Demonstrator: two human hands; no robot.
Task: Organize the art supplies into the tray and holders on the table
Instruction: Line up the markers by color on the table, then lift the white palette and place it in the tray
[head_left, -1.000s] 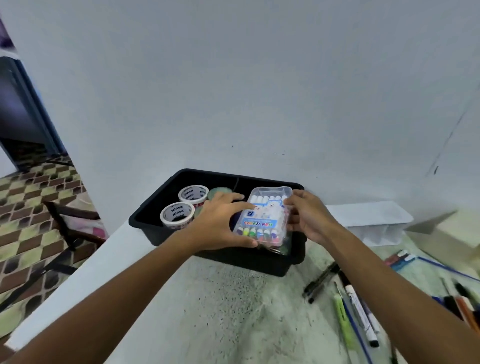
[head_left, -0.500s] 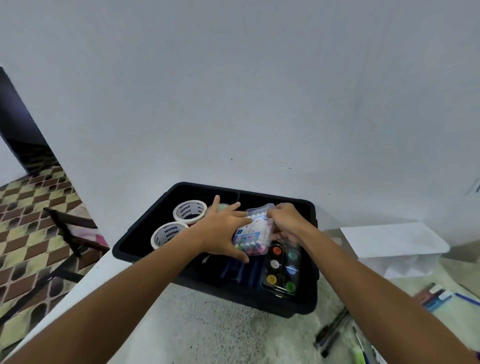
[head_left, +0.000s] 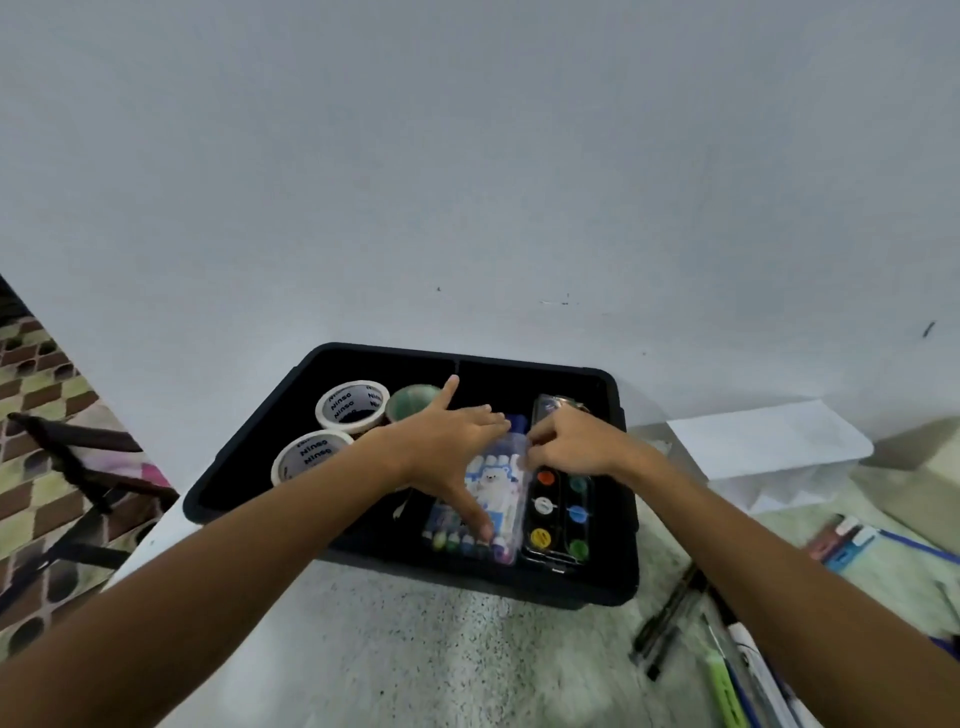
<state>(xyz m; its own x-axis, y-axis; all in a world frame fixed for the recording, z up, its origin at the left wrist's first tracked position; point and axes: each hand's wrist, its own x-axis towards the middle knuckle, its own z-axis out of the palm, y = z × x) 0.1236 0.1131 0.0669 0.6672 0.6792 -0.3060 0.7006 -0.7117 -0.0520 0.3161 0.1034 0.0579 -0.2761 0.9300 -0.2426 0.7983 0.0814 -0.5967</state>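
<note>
Black tray (head_left: 249, 486) against the wall, holding two white tape rolls (head_left: 352, 406) at left and a watercolour palette (head_left: 558, 512) at right. Clear marker case (head_left: 493, 499) — lying in the tray just beside the palette. Left hand (head_left: 447, 447) spread flat over the case, fingers straight, thumb at its near end; right hand (head_left: 571, 441) pinching the case's far edge with curled fingers. Loose pens (head_left: 670, 621) on the table at right.

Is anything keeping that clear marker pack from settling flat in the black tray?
Nothing visible does. The marker pack already lies in the black tray, beside the paint palette, under the left hand and right hand.
</note>
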